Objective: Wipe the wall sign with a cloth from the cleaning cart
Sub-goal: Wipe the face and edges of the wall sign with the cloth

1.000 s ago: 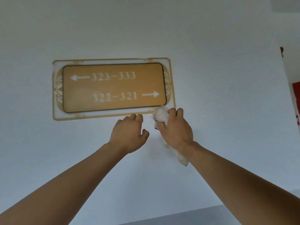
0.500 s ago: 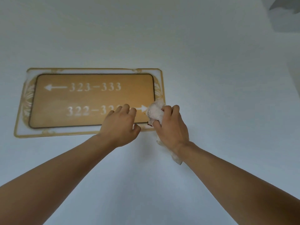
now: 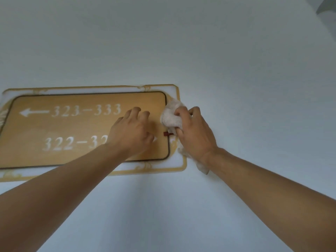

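Observation:
A tan wall sign (image 3: 78, 128) with white room numbers and arrows hangs in a gold-edged white frame on the pale wall. My right hand (image 3: 194, 135) grips a bunched white cloth (image 3: 171, 117) and presses it on the sign's right edge; a loose end of the cloth hangs below my wrist. My left hand (image 3: 132, 131) rests on the sign's right part with fingers curled, covering the end of the lower number and most of its arrow. It holds nothing that I can see.
The plain pale wall (image 3: 236, 70) surrounds the sign. A grey ceiling fixture or corner (image 3: 327, 6) shows at the top right. A small dark red tag (image 3: 166, 134) pokes out of the cloth.
Both hands have risen from below the sign onto its right part. The cloth has gone from the lower right corner up to the right edge. The view has shifted, with the sign now lower left.

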Action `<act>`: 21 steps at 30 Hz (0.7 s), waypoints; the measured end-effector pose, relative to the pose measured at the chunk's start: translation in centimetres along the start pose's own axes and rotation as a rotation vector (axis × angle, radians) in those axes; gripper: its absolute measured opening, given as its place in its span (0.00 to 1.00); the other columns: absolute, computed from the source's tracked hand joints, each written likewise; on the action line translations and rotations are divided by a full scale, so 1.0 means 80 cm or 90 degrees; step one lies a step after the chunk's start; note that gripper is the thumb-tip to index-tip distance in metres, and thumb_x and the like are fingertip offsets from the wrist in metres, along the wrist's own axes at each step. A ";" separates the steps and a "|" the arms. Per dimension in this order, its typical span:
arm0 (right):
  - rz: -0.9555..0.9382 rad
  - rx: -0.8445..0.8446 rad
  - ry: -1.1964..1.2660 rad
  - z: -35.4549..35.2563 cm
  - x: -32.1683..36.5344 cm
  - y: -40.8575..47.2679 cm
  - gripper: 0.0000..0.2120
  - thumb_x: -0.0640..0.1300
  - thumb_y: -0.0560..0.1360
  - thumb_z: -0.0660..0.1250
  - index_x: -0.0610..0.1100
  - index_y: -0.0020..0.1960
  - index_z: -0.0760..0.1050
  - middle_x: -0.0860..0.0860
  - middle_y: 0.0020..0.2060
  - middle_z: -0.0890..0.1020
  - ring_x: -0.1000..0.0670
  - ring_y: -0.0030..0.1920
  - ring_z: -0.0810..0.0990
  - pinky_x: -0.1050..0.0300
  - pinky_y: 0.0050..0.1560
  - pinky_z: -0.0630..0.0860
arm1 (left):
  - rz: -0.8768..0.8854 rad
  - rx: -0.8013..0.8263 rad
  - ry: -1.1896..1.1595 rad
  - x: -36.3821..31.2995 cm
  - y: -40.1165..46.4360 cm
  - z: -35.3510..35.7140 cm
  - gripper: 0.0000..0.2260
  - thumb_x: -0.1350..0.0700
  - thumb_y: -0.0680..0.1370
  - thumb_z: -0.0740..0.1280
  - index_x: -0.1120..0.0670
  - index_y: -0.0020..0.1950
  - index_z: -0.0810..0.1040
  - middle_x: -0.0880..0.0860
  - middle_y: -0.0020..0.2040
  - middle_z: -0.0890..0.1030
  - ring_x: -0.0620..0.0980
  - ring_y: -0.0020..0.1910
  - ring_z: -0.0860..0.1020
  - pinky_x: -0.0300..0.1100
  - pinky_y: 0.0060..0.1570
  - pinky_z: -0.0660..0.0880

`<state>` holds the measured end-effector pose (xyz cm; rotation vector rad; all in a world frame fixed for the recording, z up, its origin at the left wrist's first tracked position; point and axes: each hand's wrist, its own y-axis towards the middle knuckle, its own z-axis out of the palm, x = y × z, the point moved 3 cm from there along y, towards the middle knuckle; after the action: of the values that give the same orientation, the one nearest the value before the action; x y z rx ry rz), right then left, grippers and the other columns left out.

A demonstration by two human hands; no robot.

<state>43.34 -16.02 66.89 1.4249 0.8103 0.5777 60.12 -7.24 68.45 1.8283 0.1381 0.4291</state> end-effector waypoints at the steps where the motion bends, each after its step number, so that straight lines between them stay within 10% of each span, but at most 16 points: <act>1: -0.003 -0.011 0.004 0.001 -0.002 0.010 0.19 0.44 0.78 0.63 0.49 0.68 0.66 0.44 0.55 0.69 0.44 0.47 0.75 0.48 0.41 0.79 | -0.004 -0.005 -0.007 0.001 0.007 0.003 0.26 0.49 0.74 0.63 0.54 0.71 0.67 0.57 0.69 0.70 0.58 0.68 0.69 0.53 0.60 0.71; 21: 0.102 -0.118 -0.072 0.061 -0.045 0.172 0.22 0.55 0.80 0.54 0.40 0.61 0.75 0.43 0.57 0.72 0.43 0.52 0.75 0.52 0.43 0.67 | 0.019 -0.161 0.031 0.032 0.046 0.057 0.24 0.44 0.74 0.52 0.56 0.62 0.73 0.58 0.66 0.72 0.58 0.68 0.69 0.57 0.68 0.64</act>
<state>46.56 -20.69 80.83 1.3461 0.5419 0.6696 63.69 -11.67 71.39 1.5741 0.0861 0.4896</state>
